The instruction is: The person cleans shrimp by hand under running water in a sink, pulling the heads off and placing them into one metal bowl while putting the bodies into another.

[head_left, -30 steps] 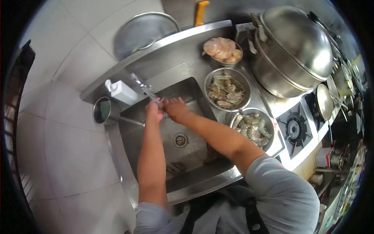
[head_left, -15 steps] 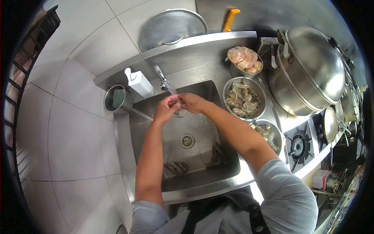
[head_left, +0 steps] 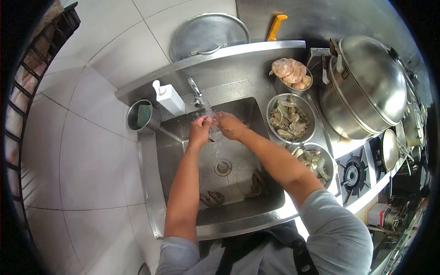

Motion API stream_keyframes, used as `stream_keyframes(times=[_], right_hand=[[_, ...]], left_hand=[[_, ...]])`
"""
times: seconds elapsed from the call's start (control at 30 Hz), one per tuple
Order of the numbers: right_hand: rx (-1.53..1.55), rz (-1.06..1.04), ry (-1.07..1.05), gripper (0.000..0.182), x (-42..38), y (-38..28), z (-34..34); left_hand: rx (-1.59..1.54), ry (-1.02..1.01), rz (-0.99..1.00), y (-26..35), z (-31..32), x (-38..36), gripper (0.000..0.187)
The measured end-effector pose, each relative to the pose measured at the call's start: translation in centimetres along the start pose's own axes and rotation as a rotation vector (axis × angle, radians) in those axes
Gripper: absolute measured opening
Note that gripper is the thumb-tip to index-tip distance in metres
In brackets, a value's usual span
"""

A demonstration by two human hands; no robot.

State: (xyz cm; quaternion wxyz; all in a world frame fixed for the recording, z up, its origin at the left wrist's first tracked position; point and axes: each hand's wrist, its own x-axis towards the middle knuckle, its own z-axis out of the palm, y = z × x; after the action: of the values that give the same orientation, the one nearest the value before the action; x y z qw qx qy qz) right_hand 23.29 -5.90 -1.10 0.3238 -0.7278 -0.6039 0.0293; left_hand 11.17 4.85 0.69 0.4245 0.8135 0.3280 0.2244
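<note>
Under the stream of water from the tap (head_left: 195, 90), both hands meet over the steel sink (head_left: 238, 162). My left hand (head_left: 200, 131) is closed in a pinch on a small greyish shrimp (head_left: 211, 136), mostly hidden by fingers and water. My right hand (head_left: 230, 126) has its fingers bent around the shrimp's other side, their tips blurred by the water. Several dark shrimp (head_left: 212, 198) lie on the sink floor near its front edge. To the right, a steel bowl (head_left: 313, 129) holds shrimp heads and shells, and a second bowl (head_left: 333, 161) holds pale peeled shrimp, partly behind my right forearm.
A white pump bottle (head_left: 170, 100) and a steel pot (head_left: 153, 124) with a green scouring pad (head_left: 144, 115) stand left of the tap. Behind the bowls is a container with bagged pinkish food (head_left: 288, 70). A large steamer pot (head_left: 366, 87) and a gas burner (head_left: 351, 173) are at right.
My hands have drawn slightly apart, the right one shifting right, so more of the water stream and the shrimp shows between them. The camera view has shifted slightly.
</note>
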Motion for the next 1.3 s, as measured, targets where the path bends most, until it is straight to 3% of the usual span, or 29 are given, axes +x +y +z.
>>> stream_keyframes(times=[0.1,0.23,0.3,0.4,0.43,0.5,0.6,0.73,0.8,0.9,1.03,1.1,1.13,1.2,1.3], right_hand=[[0.191,0.136,0.12,0.018,-0.6,-2.0,-0.5],[0.363,0.234,0.103,0.018,-0.8,-3.0,0.0],[0.5,0.492,0.254,0.019,-0.9,-2.0,2.2],[0.402,0.581,0.223,0.023,-2.3,0.3,3.2],[0.403,0.584,0.228,0.023,-2.5,0.4,3.4],[0.235,0.309,0.216,0.022,-2.9,0.5,3.7],[0.364,0.187,0.086,0.024,-1.5,-0.4,1.9],[0.386,0.321,-0.002,0.029,-0.6,-0.5,1.3],[0.459,0.406,-0.012,0.028,-0.7,-0.5,1.1],[0.368,0.244,0.126,0.026,-1.2,0.0,1.8],[0.29,0.251,0.142,0.025,-1.3,-1.1,-0.4],[-0.114,0.333,-0.091,0.021,-1.9,-1.3,-1.5],[-0.118,0.341,-0.087,0.021,-2.8,-1.7,-2.3],[-0.42,0.189,-0.506,0.018,-5.9,-2.7,-3.7],[-0.405,0.23,-0.661,0.019,-10.3,-1.6,-4.0]], left_hand=[[-0.205,0.073,-0.06,0.0,1.0,-0.3,0.032],[-0.421,0.098,-0.06,-2.4,3.3,-0.1,0.028],[-0.782,0.24,-0.137,-2.4,4.4,-0.6,0.027],[-0.819,0.159,-0.192,-1.1,3.0,-1.0,0.026],[-0.816,0.153,-0.19,-0.2,2.3,-1.1,0.026],[-0.396,-0.066,-0.204,1.6,1.0,-1.1,0.029],[-0.356,-0.07,-0.237,2.6,0.5,-0.4,0.027],[-0.444,-0.009,-0.181,1.8,0.2,0.5,0.029],[-0.385,-0.077,-0.163,2.5,-0.5,0.4,0.031],[-0.396,-0.078,-0.144,3.4,-1.1,0.3,0.03],[-0.289,-0.086,-0.111,4.2,-1.3,0.2,0.027],[-0.065,-0.125,-0.101,4.2,-1.0,0.1,0.025],[-0.067,-0.133,-0.096,3.7,-0.9,-0.3,0.025],[0.386,-0.346,0.097,1.7,-0.8,-1.8,0.025],[0.424,-0.452,0.016,-0.8,0.0,-6.1,0.031]])
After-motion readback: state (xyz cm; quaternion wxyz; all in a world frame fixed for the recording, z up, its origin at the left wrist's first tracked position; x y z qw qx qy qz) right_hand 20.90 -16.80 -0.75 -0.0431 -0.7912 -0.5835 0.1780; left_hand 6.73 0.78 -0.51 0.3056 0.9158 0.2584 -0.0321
